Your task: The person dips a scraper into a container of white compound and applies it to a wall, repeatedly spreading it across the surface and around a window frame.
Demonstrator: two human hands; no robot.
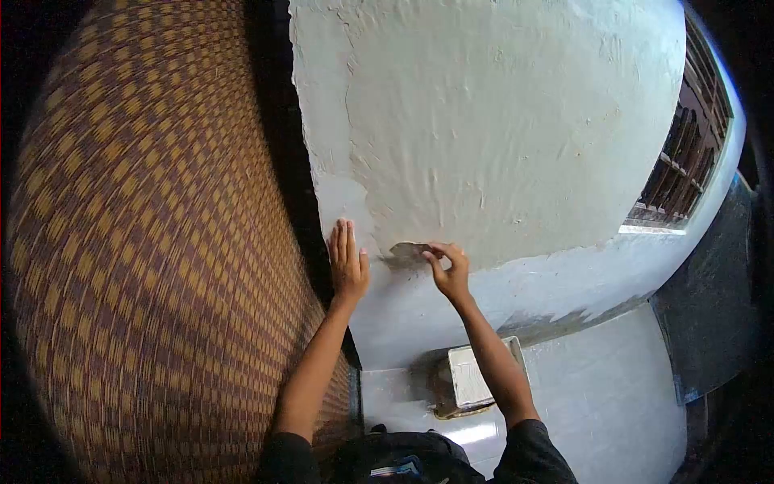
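Observation:
My right hand (pixel 450 270) pinches a putty knife (pixel 409 252), its dark blade lying against the wall (pixel 484 145). Part of the handle is hidden behind my fingers. My left hand (pixel 347 262) rests flat near the wall's left edge, fingers stretched upward and holding nothing. Around and above the blade the wall carries a greyish, ridged coat. A rough line separates this coat from the smoother, paler surface lower down and along the left edge.
Below my right forearm, a rectangular container (pixel 516 348) with a whitish surface stands on the pale floor (pixel 597 371). A woven brown and yellow panel (pixel 161 242) rises at the left, beside a dark gap. A barred window (pixel 685 153) and a dark board (pixel 709 290) are at the right.

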